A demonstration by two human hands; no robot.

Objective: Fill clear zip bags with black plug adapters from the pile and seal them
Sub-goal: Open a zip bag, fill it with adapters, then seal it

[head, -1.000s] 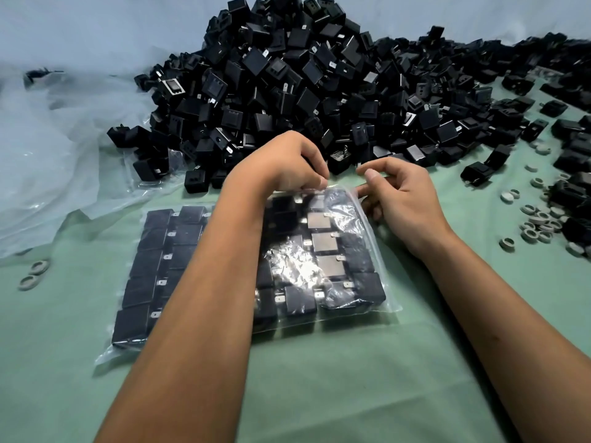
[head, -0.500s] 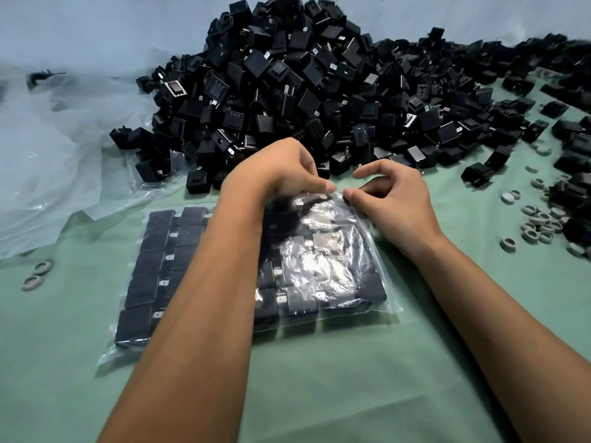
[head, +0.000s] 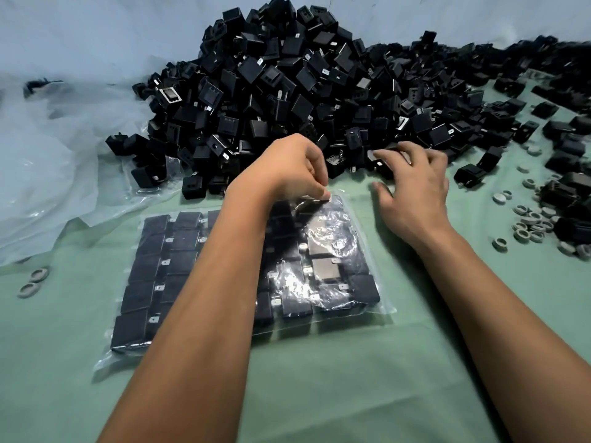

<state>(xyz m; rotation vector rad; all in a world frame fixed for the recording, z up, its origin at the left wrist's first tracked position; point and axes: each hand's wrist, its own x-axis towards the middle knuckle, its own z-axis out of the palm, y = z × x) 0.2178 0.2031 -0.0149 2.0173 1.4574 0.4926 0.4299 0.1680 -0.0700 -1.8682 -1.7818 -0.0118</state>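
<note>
A big pile of black plug adapters (head: 287, 91) fills the back of the green table. In front of it lie two clear zip bags side by side, each packed with rows of adapters: the left bag (head: 153, 270) and the right bag (head: 332, 270). My left hand (head: 287, 171) pinches the top edge of the right bag, and its forearm crosses both bags. My right hand (head: 412, 183) is off the bag with fingers spread, its fingertips touching adapters at the pile's front edge.
Loose clear plastic sheeting (head: 54, 161) lies at the left. Small grey rings (head: 531, 222) and more scattered adapters (head: 569, 148) sit at the right. Two grey rings (head: 33, 281) lie at the left. Bare green cloth (head: 351, 378) spreads in front of the bags.
My right hand has let go of the bag's top edge and moved back and right to the pile, fingers now spread. My left hand stays pinched on the bag's top edge.
</note>
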